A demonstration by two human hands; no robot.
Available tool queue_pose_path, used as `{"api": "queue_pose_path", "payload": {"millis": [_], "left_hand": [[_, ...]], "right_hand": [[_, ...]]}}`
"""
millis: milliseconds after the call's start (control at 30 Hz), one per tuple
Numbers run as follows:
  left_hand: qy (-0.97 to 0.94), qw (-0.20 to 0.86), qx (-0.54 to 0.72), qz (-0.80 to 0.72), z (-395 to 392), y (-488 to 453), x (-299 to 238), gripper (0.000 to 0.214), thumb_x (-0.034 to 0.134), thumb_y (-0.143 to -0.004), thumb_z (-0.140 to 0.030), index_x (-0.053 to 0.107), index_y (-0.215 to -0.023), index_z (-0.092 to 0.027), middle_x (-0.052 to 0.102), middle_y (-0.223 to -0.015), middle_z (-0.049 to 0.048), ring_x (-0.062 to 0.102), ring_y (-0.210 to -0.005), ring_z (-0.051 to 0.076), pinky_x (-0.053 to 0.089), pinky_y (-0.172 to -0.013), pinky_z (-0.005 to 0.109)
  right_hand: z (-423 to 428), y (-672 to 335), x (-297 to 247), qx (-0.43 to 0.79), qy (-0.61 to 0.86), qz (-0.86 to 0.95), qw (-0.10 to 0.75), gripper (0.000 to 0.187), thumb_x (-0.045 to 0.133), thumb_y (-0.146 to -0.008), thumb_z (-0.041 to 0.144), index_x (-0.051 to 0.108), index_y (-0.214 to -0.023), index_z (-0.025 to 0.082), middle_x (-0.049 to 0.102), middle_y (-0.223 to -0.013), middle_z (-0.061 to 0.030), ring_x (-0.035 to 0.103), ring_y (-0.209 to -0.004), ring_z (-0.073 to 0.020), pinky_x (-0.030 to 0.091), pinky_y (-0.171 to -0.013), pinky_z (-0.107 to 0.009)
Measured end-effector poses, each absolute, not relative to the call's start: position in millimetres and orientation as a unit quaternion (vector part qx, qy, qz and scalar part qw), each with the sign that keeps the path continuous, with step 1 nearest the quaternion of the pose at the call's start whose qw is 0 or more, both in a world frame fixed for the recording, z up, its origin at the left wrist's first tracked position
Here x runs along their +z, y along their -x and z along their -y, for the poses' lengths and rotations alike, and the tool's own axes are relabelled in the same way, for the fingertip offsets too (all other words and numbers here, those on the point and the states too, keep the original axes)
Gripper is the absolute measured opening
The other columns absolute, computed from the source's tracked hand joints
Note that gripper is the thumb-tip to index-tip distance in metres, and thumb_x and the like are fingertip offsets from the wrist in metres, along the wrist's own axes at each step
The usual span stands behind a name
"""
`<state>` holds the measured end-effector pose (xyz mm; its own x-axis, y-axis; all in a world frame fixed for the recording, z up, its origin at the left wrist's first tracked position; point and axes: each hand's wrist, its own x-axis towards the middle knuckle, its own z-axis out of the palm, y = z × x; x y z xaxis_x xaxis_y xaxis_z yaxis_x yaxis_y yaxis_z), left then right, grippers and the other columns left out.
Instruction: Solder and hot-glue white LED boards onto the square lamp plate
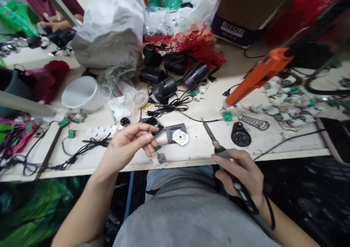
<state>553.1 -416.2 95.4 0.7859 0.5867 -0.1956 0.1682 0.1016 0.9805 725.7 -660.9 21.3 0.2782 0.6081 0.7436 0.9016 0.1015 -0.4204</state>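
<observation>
My left hand (131, 143) hovers over the table's front edge, fingers pinched on a small green circuit board (158, 148) with thin wires and a little round part (161, 158) dangling below it. My right hand (240, 172) grips a soldering iron (216, 141) by its dark handle, tip pointing up and away over the table. Between the hands lies a hexagonal white LED plate (180, 137) on a square grey frame (176, 131). A small black housing part (154, 124) sits just beyond my left fingers.
An orange glue gun (259, 73) stands at the right. Several black casings (169, 77) with cables, a white bowl (80, 93), a spring (253, 122), a black oval cover (240, 134), plastic bags, red netting and a cardboard box (246, 13) crowd the table. Another person's hand (51, 23) rests far left.
</observation>
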Motion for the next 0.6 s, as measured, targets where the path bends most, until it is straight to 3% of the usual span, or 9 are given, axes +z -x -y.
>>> {"api": "queue_pose_path", "payload": {"millis": [100, 200, 400, 600], "left_hand": [[-0.615, 0.703, 0.138, -0.329, 431, -541, 70, 0.037, 0.084, -0.075, -0.041, 0.066, -0.094, -0.015, 0.073, -0.064, 0.0030, 0.065, -0.049, 0.014, 0.056, -0.046, 0.024], [-0.591, 0.711, 0.139, -0.355, 443, -539, 47, 0.039, 0.084, -0.075, -0.046, 0.061, -0.085, -0.015, 0.073, -0.067, 0.0031, 0.065, -0.051, 0.012, 0.056, -0.050, 0.023], [-0.610, 0.689, 0.161, -0.357, 457, -543, 27, 0.034, 0.082, -0.077, -0.046, 0.070, -0.081, -0.015, 0.067, -0.061, -0.0001, 0.062, -0.054, 0.010, 0.055, -0.054, 0.021], [-0.556, 0.737, 0.146, -0.357, 466, -550, 20, 0.036, 0.087, -0.070, -0.044, 0.071, -0.081, -0.014, 0.066, -0.059, -0.0011, 0.061, -0.050, 0.010, 0.055, -0.050, 0.021]], "right_hand": [[624, -715, 6, -0.120, 0.634, 0.579, 0.498, 0.034, 0.062, -0.096, 0.022, 0.066, -0.129, 0.028, 0.064, -0.094, -0.0050, 0.066, -0.073, -0.0148, 0.057, -0.055, -0.025], [595, -703, 0, -0.091, 0.639, 0.574, 0.504, 0.039, 0.066, -0.092, 0.015, 0.066, -0.128, 0.030, 0.063, -0.094, -0.0038, 0.065, -0.073, -0.0142, 0.055, -0.056, -0.025], [567, -690, 7, -0.037, 0.611, 0.600, 0.515, 0.041, 0.069, -0.087, 0.006, 0.064, -0.123, 0.026, 0.062, -0.096, -0.0045, 0.063, -0.079, -0.0155, 0.057, -0.065, -0.028], [567, -691, 4, 0.033, 0.620, 0.572, 0.537, 0.037, 0.068, -0.090, 0.008, 0.064, -0.122, 0.026, 0.063, -0.093, -0.0026, 0.064, -0.084, -0.0161, 0.058, -0.072, -0.031]]}}
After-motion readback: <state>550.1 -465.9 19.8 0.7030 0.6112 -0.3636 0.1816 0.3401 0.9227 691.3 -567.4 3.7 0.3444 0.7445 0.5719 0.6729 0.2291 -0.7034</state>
